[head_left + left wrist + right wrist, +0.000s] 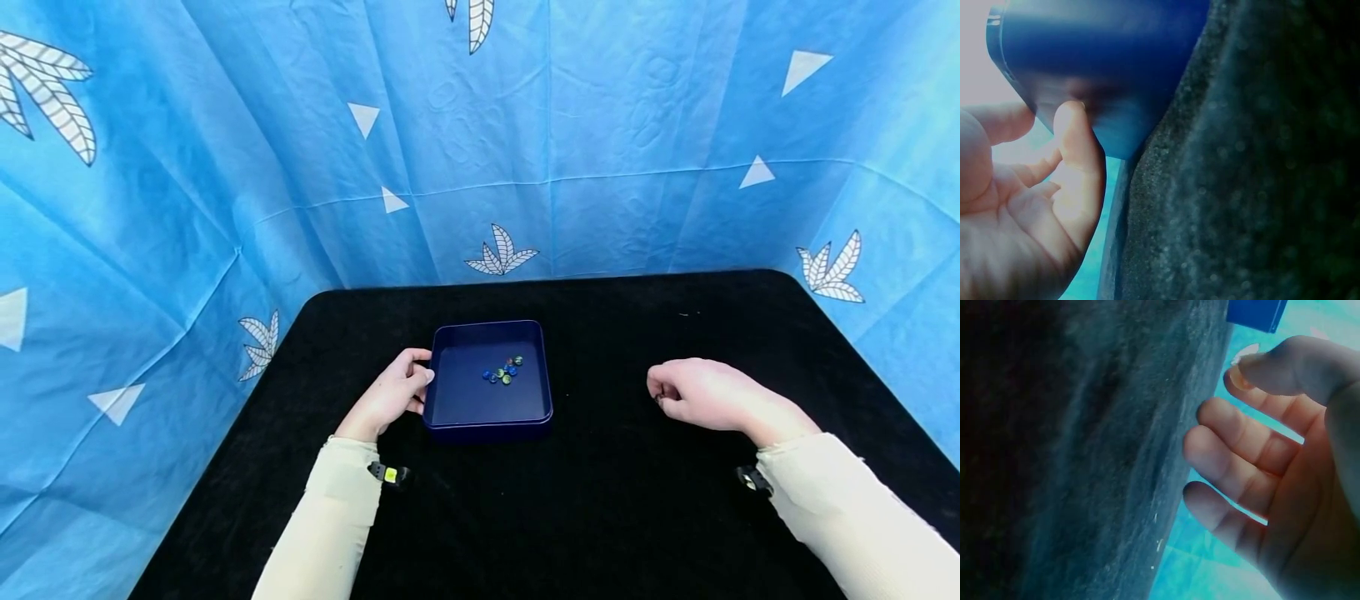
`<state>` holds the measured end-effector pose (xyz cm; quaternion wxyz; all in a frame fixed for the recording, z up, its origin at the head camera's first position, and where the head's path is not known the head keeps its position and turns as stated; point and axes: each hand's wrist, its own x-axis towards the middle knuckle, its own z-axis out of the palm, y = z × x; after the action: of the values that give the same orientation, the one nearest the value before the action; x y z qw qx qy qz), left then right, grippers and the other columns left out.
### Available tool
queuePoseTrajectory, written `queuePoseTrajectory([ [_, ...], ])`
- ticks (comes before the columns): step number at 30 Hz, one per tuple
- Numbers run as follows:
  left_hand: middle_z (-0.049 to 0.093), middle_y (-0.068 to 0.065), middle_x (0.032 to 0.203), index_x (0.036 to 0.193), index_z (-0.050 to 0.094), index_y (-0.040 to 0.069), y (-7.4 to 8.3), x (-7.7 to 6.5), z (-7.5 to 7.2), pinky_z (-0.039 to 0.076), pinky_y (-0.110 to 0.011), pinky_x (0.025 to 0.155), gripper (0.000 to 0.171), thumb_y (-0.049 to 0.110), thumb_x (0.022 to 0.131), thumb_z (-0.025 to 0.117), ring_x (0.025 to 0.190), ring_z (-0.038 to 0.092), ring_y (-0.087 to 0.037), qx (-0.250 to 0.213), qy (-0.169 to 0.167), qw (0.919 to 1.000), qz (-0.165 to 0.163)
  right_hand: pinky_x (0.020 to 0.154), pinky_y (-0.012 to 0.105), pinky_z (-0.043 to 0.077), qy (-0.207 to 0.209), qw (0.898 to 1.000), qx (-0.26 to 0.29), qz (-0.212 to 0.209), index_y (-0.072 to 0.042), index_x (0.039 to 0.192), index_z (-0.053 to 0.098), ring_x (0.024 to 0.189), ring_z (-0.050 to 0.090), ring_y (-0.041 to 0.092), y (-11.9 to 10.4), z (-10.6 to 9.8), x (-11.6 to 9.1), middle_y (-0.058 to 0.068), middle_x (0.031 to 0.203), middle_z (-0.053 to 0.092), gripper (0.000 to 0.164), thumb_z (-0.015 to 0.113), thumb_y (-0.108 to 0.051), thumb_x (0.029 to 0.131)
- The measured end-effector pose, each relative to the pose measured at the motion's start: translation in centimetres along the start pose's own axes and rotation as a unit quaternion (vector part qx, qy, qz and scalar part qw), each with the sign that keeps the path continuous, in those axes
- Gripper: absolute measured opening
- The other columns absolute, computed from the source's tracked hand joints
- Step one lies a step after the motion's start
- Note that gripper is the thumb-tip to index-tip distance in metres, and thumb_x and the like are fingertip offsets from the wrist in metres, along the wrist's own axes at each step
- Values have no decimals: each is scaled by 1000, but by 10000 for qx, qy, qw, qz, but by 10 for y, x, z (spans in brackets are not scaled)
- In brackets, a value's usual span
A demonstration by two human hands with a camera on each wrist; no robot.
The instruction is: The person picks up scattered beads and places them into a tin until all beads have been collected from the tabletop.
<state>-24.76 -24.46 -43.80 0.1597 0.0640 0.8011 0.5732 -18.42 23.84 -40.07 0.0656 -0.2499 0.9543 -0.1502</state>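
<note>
A dark blue square tray stands on the black tabletop with several small glass marbles grouped on its floor. Beside its left wall, my left hand holds the tray's edge, the thumb against the outer wall in the left wrist view. Well to the right of the tray, my right hand is held over the tabletop. A small clear marble with orange is pinched between thumb and index finger there, mostly hidden by them; the other fingers are bent loosely.
A black cloth covers the table. Blue curtains with white leaf and triangle prints hang behind it and along both sides. Tiny pale specks lie on the cloth at the back right.
</note>
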Motion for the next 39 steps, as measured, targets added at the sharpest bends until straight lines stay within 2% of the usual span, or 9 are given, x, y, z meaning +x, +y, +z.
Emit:
queuePoseTrajectory([
  [8,54,-22,114,148,38,5,2,-2,0,56,-37,66,47,17,105,50,83,61,-29,42,-5,10000,-10,63,30,41,650,9973,-293,-198,-29,84,58,62,44,4,-7,-3,8,-18,70,47,21,65,-9,80],
  [12,54,-22,114,148,38,5,1,-2,0,56,-37,66,47,17,104,50,82,60,-29,53,23,10000,-20,61,30,38,943,9946,-347,-269,-30,84,57,62,42,4,-12,-5,12,-16,71,45,23,64,-9,80],
  [22,53,-22,115,148,39,6,1,-2,0,55,-36,65,46,16,105,51,82,59,-29,31,16,10000,-5,66,30,42,1718,9807,-543,-758,-29,87,60,70,46,4,-27,-9,25,-18,78,48,20,64,-11,81],
  [31,53,-23,114,148,38,5,2,-2,1,55,-36,64,46,16,105,51,82,59,-30,-7,-15,10000,31,69,31,46,1926,9745,-529,-1025,-28,92,63,75,49,5,-40,-6,39,-15,85,53,12,67,-18,87],
  [39,54,-22,113,148,38,5,0,0,0,55,-36,64,46,16,105,50,80,59,-28,9,15,10000,-57,68,29,45,1788,9769,-242,-1144,-32,94,63,75,49,4,-61,-3,53,-18,87,52,8,68,-27,93],
])
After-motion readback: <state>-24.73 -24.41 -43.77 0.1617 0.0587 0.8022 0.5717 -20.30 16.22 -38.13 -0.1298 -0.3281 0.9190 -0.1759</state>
